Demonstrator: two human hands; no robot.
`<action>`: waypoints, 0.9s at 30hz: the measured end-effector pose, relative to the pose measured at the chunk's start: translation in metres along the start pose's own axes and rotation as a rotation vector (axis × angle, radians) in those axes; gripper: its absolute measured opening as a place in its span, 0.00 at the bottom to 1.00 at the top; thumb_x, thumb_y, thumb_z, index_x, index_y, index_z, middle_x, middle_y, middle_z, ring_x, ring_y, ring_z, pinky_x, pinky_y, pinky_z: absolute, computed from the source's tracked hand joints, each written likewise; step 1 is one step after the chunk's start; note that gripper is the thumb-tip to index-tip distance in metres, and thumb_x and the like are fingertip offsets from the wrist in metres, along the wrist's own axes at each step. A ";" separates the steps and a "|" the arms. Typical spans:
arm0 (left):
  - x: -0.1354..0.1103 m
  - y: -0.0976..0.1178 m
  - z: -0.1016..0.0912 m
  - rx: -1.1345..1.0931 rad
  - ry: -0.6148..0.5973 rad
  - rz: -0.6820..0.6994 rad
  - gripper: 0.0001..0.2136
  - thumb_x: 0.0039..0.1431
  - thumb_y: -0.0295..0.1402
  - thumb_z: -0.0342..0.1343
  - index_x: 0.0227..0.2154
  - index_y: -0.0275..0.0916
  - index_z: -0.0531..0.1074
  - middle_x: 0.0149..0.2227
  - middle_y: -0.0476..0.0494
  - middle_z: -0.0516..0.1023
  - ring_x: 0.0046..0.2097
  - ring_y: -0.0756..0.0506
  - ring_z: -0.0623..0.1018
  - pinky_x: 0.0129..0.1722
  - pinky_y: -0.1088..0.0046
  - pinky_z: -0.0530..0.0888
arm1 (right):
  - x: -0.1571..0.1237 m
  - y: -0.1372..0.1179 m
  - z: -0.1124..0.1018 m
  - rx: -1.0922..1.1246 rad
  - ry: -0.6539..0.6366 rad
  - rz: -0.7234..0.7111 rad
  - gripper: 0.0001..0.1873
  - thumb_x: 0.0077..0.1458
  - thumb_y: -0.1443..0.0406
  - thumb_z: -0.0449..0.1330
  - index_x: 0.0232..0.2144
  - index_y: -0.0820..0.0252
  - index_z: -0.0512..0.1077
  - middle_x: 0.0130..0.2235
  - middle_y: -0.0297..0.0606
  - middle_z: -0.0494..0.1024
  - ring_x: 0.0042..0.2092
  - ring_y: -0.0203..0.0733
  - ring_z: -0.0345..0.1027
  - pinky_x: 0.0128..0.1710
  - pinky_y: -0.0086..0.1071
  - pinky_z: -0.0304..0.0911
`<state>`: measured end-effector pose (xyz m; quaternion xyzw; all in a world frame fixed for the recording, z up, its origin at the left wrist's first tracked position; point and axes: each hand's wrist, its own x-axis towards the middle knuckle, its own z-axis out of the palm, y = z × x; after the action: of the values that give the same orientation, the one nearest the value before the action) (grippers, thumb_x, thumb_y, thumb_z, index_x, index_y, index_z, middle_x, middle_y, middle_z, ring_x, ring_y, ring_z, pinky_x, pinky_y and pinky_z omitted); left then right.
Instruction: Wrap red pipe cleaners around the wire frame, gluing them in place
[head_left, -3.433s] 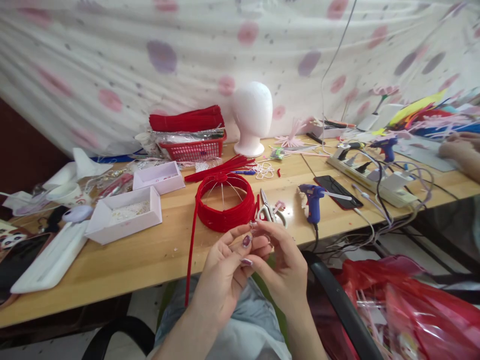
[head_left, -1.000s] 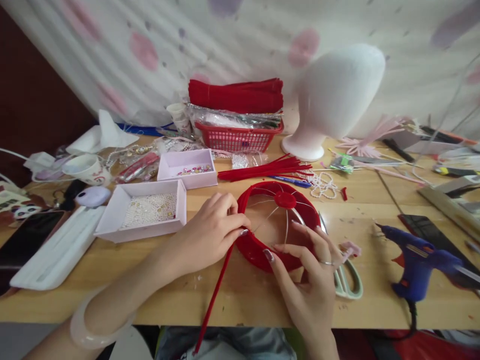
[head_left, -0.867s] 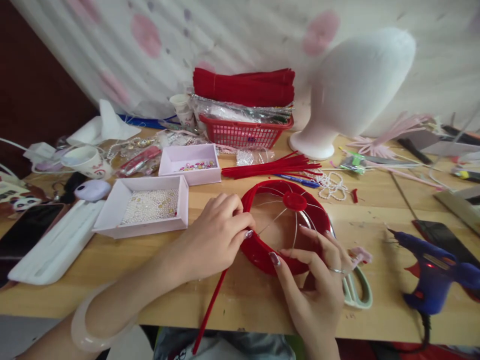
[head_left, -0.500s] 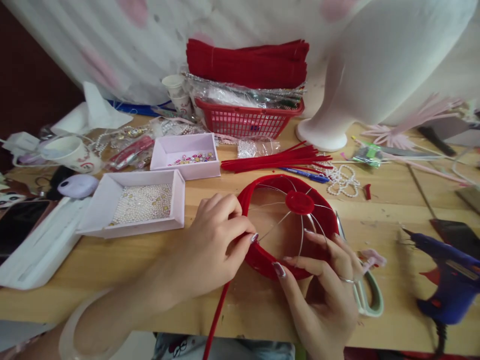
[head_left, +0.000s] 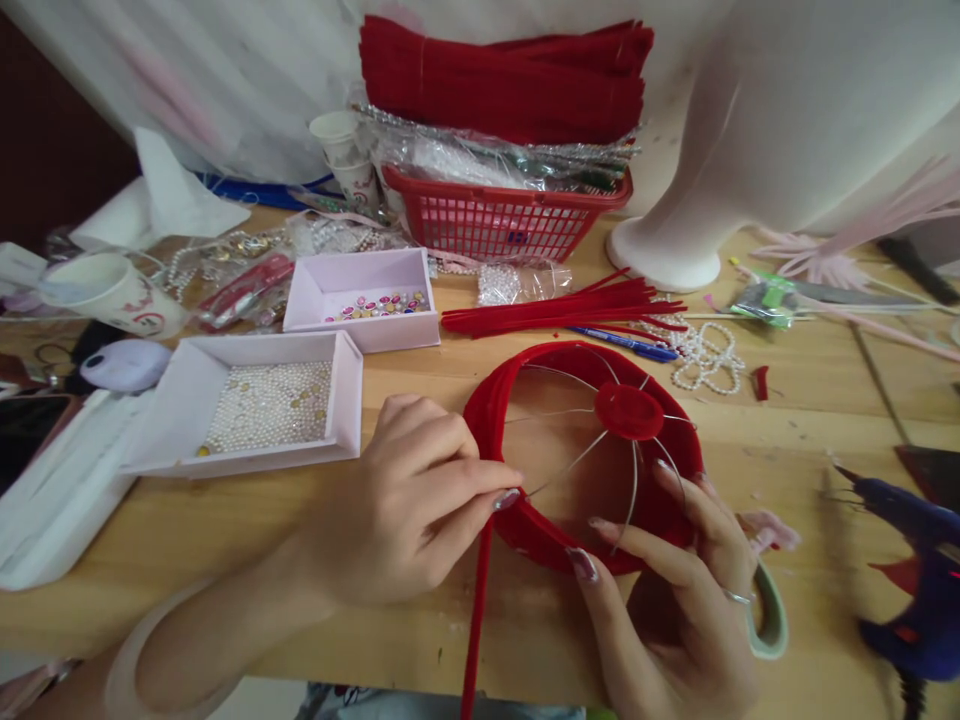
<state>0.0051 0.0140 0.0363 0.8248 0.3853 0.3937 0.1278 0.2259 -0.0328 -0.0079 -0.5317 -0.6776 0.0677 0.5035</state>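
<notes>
A round frame wrapped in red velvety strips (head_left: 491, 405) rests tilted on the table, thin silver wires running from its rim to a small red disc (head_left: 628, 410). My left hand (head_left: 420, 490) pinches the rim's near left side between thumb and forefinger. From that pinch a red pipe cleaner (head_left: 478, 620) hangs down past the table edge. My right hand (head_left: 682, 590) grips the near right of the rim, thumb outside and fingers inside among the wires. Partly hidden behind it are scissors with pale green handles (head_left: 772, 615).
At left stand a box of pearl beads (head_left: 349, 405) and a box of gems (head_left: 300, 300). Red pipe cleaners (head_left: 562, 308), a blue pen (head_left: 626, 343) and a bead string (head_left: 709, 360) lie behind the frame. A glue gun (head_left: 911, 560) is at right, a red basket (head_left: 502, 220) behind.
The view has shifted, so the frame sits slightly further right. The red pipe cleaner hangs straighter down. Both hands keep their hold on the rim.
</notes>
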 end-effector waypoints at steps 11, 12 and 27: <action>-0.003 -0.005 0.003 -0.021 -0.087 -0.030 0.07 0.67 0.23 0.53 0.39 0.38 0.76 0.32 0.48 0.74 0.38 0.45 0.70 0.43 0.61 0.62 | 0.000 -0.004 0.001 -0.051 0.006 -0.025 0.03 0.56 0.66 0.69 0.34 0.57 0.78 0.58 0.42 0.74 0.63 0.54 0.62 0.66 0.57 0.50; -0.003 -0.005 0.003 -0.026 -0.095 -0.030 0.07 0.68 0.23 0.53 0.40 0.39 0.76 0.33 0.48 0.74 0.38 0.45 0.70 0.43 0.61 0.62 | 0.000 -0.004 0.001 -0.054 0.004 -0.026 0.03 0.57 0.66 0.69 0.35 0.57 0.78 0.57 0.41 0.74 0.63 0.53 0.62 0.66 0.57 0.50; -0.008 -0.003 0.004 0.077 -0.098 0.013 0.12 0.64 0.20 0.48 0.37 0.43 0.74 0.28 0.49 0.70 0.38 0.43 0.66 0.43 0.58 0.57 | -0.005 -0.003 0.006 0.097 0.024 0.081 0.10 0.55 0.65 0.69 0.41 0.56 0.77 0.67 0.45 0.64 0.69 0.62 0.56 0.67 0.72 0.46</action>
<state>0.0036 0.0105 0.0282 0.8499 0.3881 0.3384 0.1122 0.2185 -0.0352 -0.0118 -0.5343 -0.6454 0.1144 0.5338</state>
